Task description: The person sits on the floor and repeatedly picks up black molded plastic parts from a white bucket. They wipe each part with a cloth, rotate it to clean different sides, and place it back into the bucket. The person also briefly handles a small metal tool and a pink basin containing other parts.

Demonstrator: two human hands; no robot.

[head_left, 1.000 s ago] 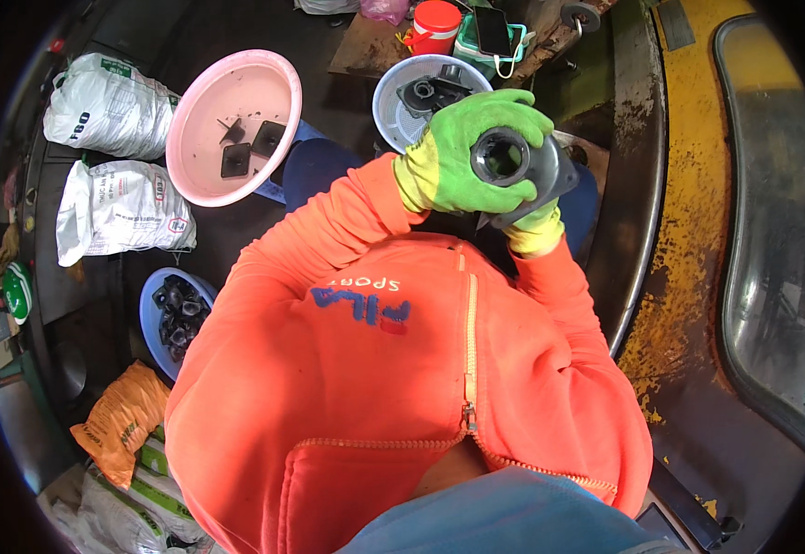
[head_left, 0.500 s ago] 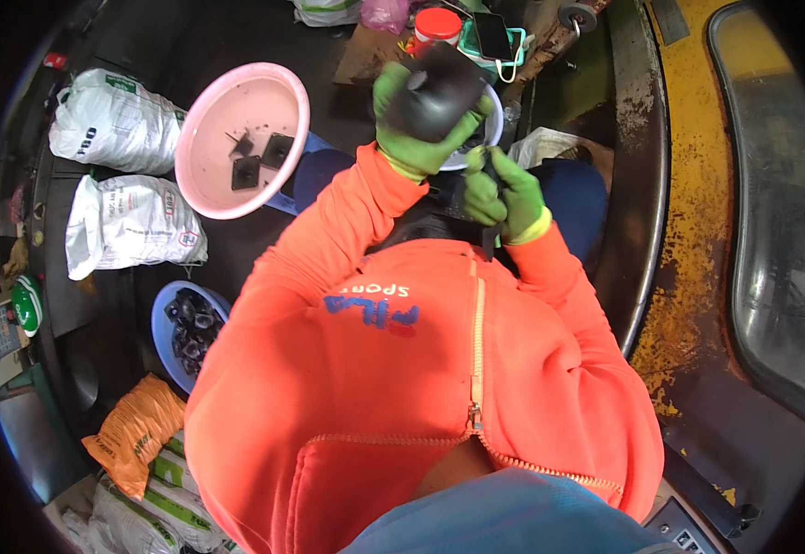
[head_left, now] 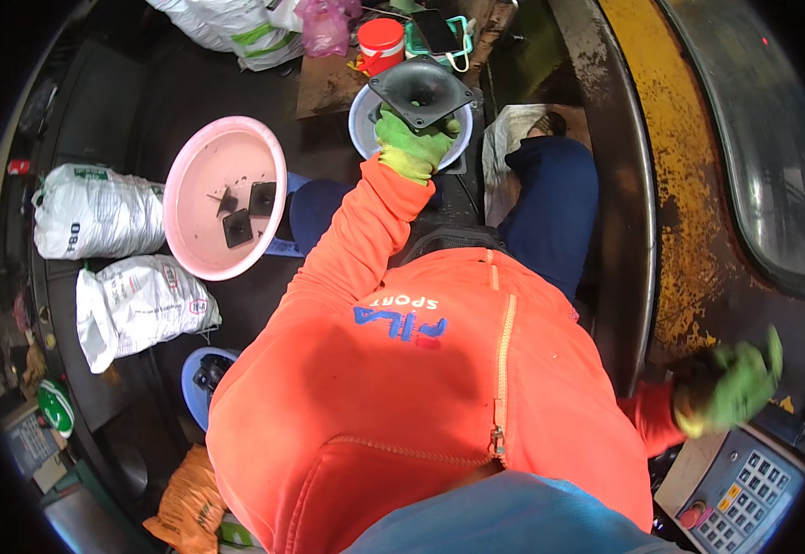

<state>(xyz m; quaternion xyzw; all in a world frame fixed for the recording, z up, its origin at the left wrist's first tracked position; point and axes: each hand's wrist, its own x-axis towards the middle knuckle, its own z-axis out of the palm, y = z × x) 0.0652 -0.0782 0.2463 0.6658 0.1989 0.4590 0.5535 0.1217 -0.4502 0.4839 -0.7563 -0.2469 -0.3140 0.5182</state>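
My gloved left hand is closed around the underside of a black plastic speaker horn, whose square flange and round mouth face up. It holds the horn above a pale blue basin, which is partly hidden. Far to the right, my gloved right hand is smeared by motion, with its fingers apart and nothing visible in them. It is nearest to a grey control panel with rows of buttons and a red knob, and is slightly above it.
To the left stands a pink basin with a few black parts. White sacks, a blue basin of black parts and an orange bag lie around. A red-lidded jar sits ahead; a yellow machine borders the right.
My right hand has left the horn and swung right and down toward the control panel. My left hand still holds the horn, now turned with its mouth up. The view has shifted.
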